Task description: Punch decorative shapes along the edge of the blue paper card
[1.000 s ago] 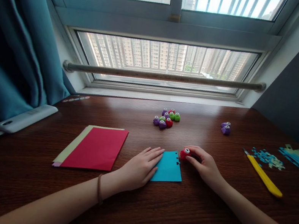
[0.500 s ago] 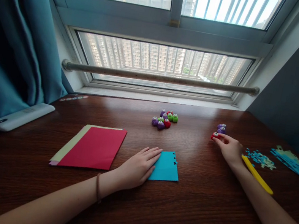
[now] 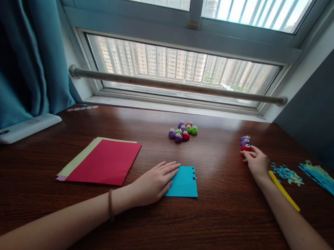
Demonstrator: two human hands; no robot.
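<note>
Red punch (image 3: pixel 246 148), pinched by right hand (image 3: pixel 256 163), lies left of palm, just nearside of two purple punches (image 3: pixel 244 143) on desk (image 3: pixel 146 242). Left hand (image 3: pixel 152 183), well apart, flat on blue paper (image 3: pixel 185 184).

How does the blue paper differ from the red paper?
The blue paper looks smaller; the red paper larger. The blue paper has small holes near its right edge; the red paper shows none. The left hand rests on the blue paper; no hand lies on the red paper. Both lie flat.
</note>
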